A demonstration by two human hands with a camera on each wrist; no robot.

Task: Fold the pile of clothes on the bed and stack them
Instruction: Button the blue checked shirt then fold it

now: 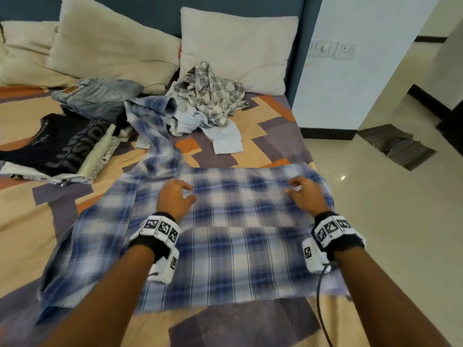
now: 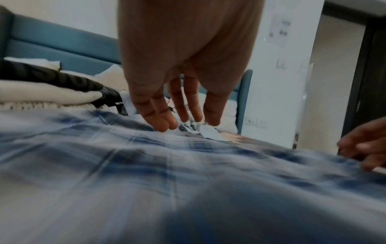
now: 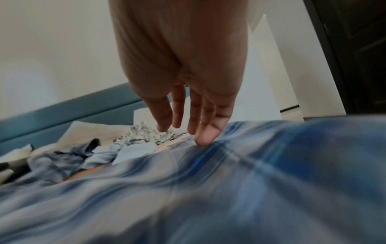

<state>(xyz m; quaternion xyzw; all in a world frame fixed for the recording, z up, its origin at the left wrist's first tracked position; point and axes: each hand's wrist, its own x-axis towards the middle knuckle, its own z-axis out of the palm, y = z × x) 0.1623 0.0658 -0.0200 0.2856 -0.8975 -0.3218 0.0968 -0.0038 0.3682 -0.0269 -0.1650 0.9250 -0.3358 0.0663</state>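
A blue and white plaid shirt (image 1: 225,246) lies spread flat across the near part of the bed, one sleeve trailing away to the upper left. My left hand (image 1: 176,196) hovers over its upper left part, fingers relaxed and pointing down at the cloth (image 2: 167,120). My right hand (image 1: 304,194) is over the shirt's upper right edge, fingers straight, tips touching the fabric (image 3: 202,137). Neither hand holds anything. Behind the shirt lies a heap of unfolded clothes (image 1: 208,101), with a grey checked shirt on top. A stack of folded clothes (image 1: 62,149) sits at the left.
Folded jeans (image 1: 97,96) rest behind the stack. Several cream pillows (image 1: 235,48) lean on the blue headboard. The bed's right edge (image 1: 313,166) runs close to my right hand, with tiled floor and a grey mat (image 1: 398,146) beyond.
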